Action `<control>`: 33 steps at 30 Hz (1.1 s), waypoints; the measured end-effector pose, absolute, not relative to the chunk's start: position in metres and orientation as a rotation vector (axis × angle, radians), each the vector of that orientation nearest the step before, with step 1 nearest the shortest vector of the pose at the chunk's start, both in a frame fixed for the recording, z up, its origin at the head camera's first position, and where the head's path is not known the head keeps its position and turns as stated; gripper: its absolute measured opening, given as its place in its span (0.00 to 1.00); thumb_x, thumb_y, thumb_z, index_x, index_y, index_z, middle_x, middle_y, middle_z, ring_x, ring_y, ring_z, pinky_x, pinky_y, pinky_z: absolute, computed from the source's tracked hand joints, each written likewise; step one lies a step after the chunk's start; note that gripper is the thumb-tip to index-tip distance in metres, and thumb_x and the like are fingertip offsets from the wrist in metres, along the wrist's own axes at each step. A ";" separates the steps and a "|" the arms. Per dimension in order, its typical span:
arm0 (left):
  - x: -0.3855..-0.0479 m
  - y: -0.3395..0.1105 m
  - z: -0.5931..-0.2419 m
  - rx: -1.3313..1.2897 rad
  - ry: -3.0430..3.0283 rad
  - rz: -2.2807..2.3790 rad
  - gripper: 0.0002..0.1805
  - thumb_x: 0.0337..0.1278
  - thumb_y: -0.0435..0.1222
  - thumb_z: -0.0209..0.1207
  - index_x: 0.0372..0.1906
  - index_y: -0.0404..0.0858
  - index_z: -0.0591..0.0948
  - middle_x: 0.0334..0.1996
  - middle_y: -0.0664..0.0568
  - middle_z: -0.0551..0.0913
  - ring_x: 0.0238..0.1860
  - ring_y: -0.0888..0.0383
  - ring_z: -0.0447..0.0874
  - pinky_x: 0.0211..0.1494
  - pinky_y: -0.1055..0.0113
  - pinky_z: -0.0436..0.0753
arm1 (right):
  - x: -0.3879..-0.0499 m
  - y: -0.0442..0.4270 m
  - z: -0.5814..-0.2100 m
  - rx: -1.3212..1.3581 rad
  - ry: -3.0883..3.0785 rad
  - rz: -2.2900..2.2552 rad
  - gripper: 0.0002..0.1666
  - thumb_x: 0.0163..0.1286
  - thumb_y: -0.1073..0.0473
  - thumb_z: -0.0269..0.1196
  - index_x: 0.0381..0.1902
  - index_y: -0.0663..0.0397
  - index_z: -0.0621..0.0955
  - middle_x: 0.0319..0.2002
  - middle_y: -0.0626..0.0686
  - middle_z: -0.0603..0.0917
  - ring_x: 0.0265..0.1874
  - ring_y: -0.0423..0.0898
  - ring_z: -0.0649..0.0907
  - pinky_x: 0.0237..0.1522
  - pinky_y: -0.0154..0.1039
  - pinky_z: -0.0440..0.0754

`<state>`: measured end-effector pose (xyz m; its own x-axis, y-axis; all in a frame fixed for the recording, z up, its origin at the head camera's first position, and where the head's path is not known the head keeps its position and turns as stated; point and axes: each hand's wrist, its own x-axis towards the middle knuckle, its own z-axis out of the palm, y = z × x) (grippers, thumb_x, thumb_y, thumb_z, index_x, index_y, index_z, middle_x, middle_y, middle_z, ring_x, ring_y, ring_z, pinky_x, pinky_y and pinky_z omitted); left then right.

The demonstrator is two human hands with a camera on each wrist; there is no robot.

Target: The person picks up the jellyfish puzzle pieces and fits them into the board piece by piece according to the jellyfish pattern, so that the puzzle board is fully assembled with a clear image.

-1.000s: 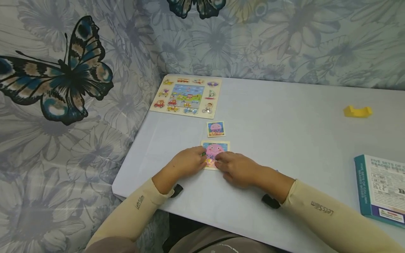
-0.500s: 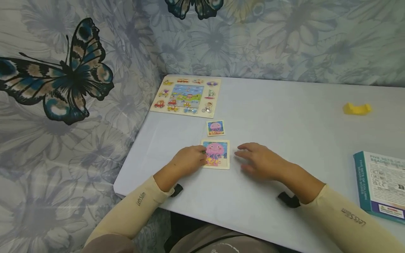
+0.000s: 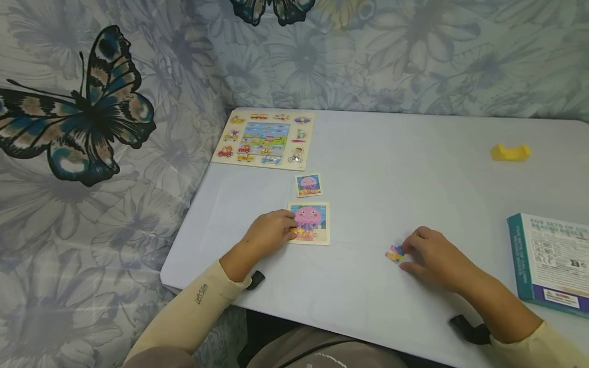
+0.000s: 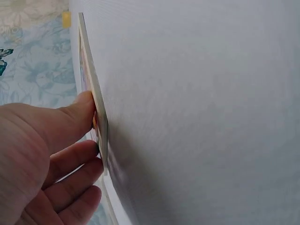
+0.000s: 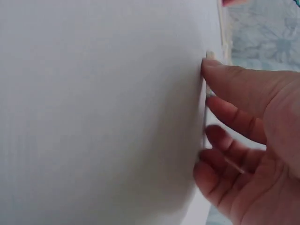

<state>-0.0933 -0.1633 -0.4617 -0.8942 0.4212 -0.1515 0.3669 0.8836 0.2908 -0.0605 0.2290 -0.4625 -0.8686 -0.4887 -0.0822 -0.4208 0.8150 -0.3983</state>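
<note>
A square jellyfish jigsaw board (image 3: 309,220) with a pale wooden border lies flat near the table's left side, a bare patch at its lower right corner. My left hand (image 3: 268,231) holds its left edge, the thumb (image 4: 84,105) against its face in the left wrist view. Farther right, my right hand (image 3: 432,255) pinches a small colourful jigsaw piece (image 3: 394,254) between thumb and fingers, low over the table. In the right wrist view, the piece (image 5: 209,86) appears edge-on and mostly hidden. A smaller jellyfish picture card (image 3: 309,185) lies just beyond the board.
A larger vehicle puzzle board (image 3: 298,134) lies at the back left corner of the white table (image 3: 391,179). At the far right are a yellow block (image 3: 511,153) and a teal-and-white box (image 3: 552,260). Patterned walls bound the left and back.
My right hand has moved from the jellyfish board to the right and now pinches a jigsaw piece there. My left hand has stayed at the board's left edge.
</note>
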 end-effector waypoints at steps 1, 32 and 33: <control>-0.093 -0.164 -0.462 0.596 2.841 0.392 0.16 0.64 0.42 0.68 0.53 0.43 0.89 0.62 0.51 0.83 0.65 0.53 0.81 0.66 0.57 0.79 | -0.060 0.228 -0.463 -0.719 2.825 -0.570 0.16 0.54 0.57 0.79 0.37 0.51 0.84 0.39 0.49 0.79 0.42 0.50 0.79 0.49 0.53 0.82; -0.099 -0.155 -0.453 0.587 2.769 0.243 0.21 0.66 0.41 0.66 0.63 0.50 0.84 0.54 0.55 0.81 0.51 0.59 0.81 0.54 0.64 0.82 | -0.096 0.082 -0.458 -1.687 2.869 -0.724 0.09 0.53 0.75 0.75 0.32 0.63 0.88 0.36 0.54 0.85 0.36 0.49 0.85 0.39 0.39 0.87; -0.100 -0.155 -0.452 0.597 2.762 0.216 0.21 0.67 0.41 0.66 0.64 0.52 0.83 0.54 0.55 0.80 0.49 0.58 0.80 0.52 0.64 0.82 | -0.098 0.079 -0.460 -1.700 2.861 -0.731 0.09 0.53 0.76 0.74 0.31 0.63 0.88 0.35 0.54 0.84 0.35 0.49 0.85 0.39 0.39 0.87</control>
<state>-0.1000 -0.1546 -0.4524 -0.8664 0.4242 -0.2635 0.3781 0.9019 0.2087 -0.0977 0.0790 -0.4599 -0.4760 -0.7666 0.4309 -0.8794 0.4205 -0.2232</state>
